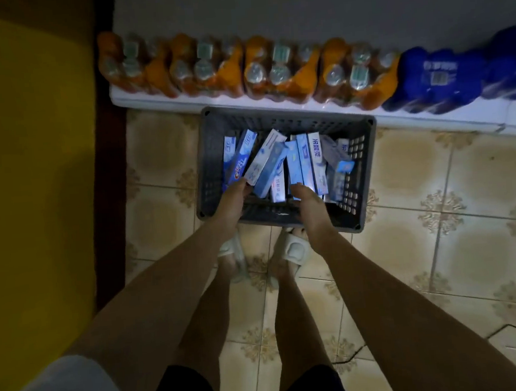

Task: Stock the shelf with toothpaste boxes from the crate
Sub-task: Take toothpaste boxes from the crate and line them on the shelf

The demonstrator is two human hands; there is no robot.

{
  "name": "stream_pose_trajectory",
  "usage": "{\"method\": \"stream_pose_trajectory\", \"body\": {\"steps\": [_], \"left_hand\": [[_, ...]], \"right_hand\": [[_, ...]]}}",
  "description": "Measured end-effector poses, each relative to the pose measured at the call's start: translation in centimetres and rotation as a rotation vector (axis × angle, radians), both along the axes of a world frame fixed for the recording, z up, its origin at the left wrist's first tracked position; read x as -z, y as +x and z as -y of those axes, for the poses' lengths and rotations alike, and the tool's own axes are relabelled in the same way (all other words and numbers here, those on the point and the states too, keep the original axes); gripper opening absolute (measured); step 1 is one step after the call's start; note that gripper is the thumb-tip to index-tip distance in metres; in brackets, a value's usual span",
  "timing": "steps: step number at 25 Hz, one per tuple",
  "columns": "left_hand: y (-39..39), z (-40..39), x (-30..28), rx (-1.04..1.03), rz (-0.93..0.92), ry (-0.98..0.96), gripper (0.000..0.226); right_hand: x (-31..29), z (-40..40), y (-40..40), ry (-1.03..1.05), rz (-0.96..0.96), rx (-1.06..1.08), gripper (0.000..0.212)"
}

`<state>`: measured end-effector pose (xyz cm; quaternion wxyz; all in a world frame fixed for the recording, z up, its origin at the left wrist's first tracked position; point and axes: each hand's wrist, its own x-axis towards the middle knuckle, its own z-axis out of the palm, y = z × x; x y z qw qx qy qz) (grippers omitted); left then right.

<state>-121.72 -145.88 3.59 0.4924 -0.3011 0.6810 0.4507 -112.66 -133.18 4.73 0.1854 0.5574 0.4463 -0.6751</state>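
Note:
A grey slotted crate (pixel 361 163) stands on the tiled floor against the white bottom shelf (pixel 446 115). Several blue and white toothpaste boxes (pixel 306 158) stand jumbled inside it. My left hand (pixel 231 203) reaches in at the crate's near left and its fingertips meet the lower end of a tilted white-blue toothpaste box (pixel 264 156); how firmly it holds is hidden. My right hand (pixel 307 204) reaches in beside it, fingers extended toward the upright boxes in the middle, touching or just short of them.
Shrink-wrapped packs of orange bottles (pixel 275 69) and blue packs (pixel 437 76) line the bottom shelf. A yellow panel (pixel 30 150) with a dark edge rises at the left. My feet in white slippers (pixel 294 250) stand just before the crate. Floor tiles lie open to the right.

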Motion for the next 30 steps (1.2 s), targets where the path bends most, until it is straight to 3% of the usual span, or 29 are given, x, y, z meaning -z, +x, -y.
{"method": "stream_pose_trajectory", "body": {"steps": [5,10,15,20,24,30], "left_hand": [[-1.3,1.1,12.0,-0.046,0.058,-0.061,0.041],[-2.4,1.5,21.2,-0.117,0.174,-0.106,0.045],[-1.5,1.8,26.1,-0.128,0.233,-0.075,0.043],[-0.7,1.3,26.7,-0.111,0.197,-0.062,0.029],[-1.9,0.7,25.0,-0.233,0.194,0.062,0.036],[-4.6,0.8,22.4,-0.231,0.221,0.188,0.061]], "right_hand": [[10.9,0.6,-2.1,0.100,0.024,-0.166,0.021],[20.3,0.4,-5.1,0.307,-0.021,-0.374,0.043],[24.6,-0.6,-7.7,0.548,-0.081,-0.425,0.065],[25.5,-0.6,-8.0,0.614,-0.075,-0.569,0.065],[24.2,-0.7,-7.0,0.676,-0.156,-0.474,0.039],[20.6,2.4,-4.6,0.431,-0.297,-0.357,0.046]]}}
